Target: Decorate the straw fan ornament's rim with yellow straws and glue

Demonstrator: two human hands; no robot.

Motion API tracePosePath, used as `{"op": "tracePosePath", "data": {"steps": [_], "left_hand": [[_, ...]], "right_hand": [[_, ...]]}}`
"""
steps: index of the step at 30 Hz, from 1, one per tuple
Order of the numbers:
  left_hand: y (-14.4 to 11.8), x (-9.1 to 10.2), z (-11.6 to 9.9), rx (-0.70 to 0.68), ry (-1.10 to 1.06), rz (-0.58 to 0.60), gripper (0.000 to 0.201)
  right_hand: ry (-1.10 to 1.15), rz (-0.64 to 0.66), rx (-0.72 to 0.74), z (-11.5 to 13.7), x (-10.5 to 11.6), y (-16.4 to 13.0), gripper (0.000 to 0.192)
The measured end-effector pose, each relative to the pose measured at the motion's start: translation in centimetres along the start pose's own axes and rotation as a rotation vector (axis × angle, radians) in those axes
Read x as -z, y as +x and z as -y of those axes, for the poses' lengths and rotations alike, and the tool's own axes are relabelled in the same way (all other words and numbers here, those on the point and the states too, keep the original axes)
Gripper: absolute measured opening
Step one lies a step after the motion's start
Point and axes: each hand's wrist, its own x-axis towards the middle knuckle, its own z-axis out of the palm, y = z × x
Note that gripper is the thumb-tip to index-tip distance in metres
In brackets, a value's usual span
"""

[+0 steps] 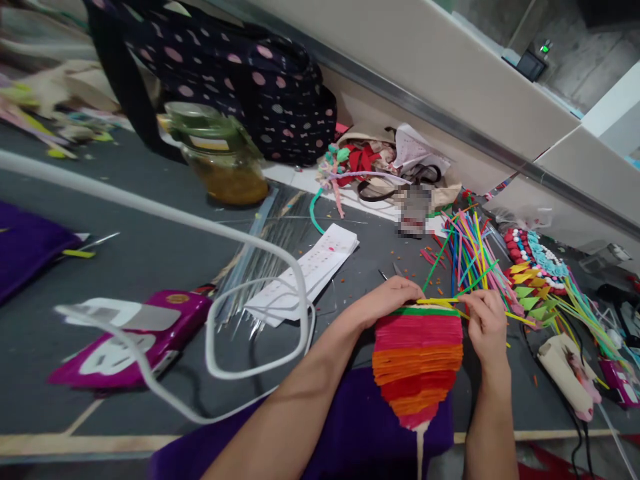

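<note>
A leaf-shaped craft piece (418, 360) lies over purple cloth (350, 427), covered in crosswise pink, red and orange strips with a green one near its wide far end. Its narrow end tapers to a pale stem pointing toward me. Along the far edge stretches a thin yellow strip (437, 301). My left hand (393, 298) is closed at the far left corner, fingers on the strip's left end and the piece's edge. In a pinch, my right hand (484, 323) grips the yellow strip past the right corner, its tail sticking out to the right.
A bundle of coloured strips (470, 253) lies beyond my hands. Left are a magenta device (185, 313) with a looping white cable (250, 233), a folded white paper (320, 267) and a glass jar (225, 160). A dotted bag (240, 80) stands behind; a beaded flower piece (537, 260) lies right.
</note>
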Motion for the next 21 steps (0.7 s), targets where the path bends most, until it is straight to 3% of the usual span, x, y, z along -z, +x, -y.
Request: {"op": "tracePosePath", "data": {"steps": [5, 21], "left_hand": [[-0.4, 0.1, -0.3, -0.04, 0.116, 0.029, 0.034], [-0.6, 0.3, -0.1, -0.093, 0.173, 0.056, 0.029]], "right_hand": [[0.0, 0.027, -0.01, 0.0, 0.0, -0.1, 0.039], [0.226, 0.144, -0.092, 1.4, -1.1, 0.7, 0.019]]}}
